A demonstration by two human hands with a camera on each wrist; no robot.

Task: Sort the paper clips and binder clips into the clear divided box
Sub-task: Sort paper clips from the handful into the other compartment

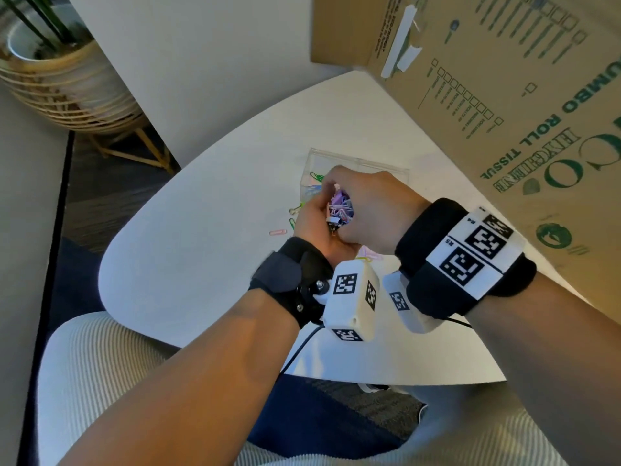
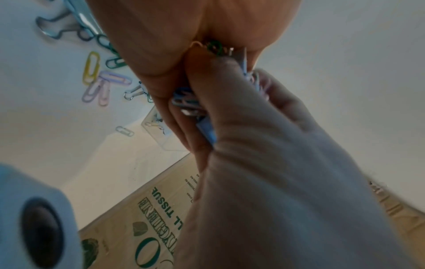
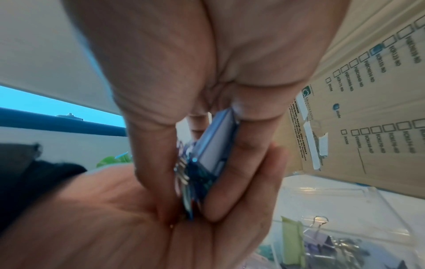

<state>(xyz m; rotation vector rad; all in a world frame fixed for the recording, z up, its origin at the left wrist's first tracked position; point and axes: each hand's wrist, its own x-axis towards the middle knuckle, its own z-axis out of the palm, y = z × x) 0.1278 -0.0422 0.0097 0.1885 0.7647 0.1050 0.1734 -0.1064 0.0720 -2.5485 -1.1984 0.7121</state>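
Note:
Over the white table (image 1: 201, 264), my left hand (image 1: 317, 213) cups a bunch of coloured paper clips and binder clips (image 1: 340, 210), its fingers curled round them. My right hand (image 1: 336, 195) reaches into that bunch from the right. In the right wrist view its thumb and fingers pinch a blue binder clip (image 3: 214, 145) lying in the left palm (image 3: 115, 218). The clear divided box (image 1: 363, 163) stands just behind both hands, and one compartment holds binder clips (image 3: 333, 242). In the left wrist view the bunch (image 2: 186, 102) sits between the two hands.
Loose clips lie left of the hands: a pink paper clip (image 1: 278, 232), a green one (image 1: 292, 224), a green binder clip (image 1: 296, 208). More paper clips (image 2: 92, 67) lie near the box corner (image 2: 158, 131). A large cardboard box (image 1: 504, 112) stands along the right. A potted plant (image 1: 60, 68) stands far left.

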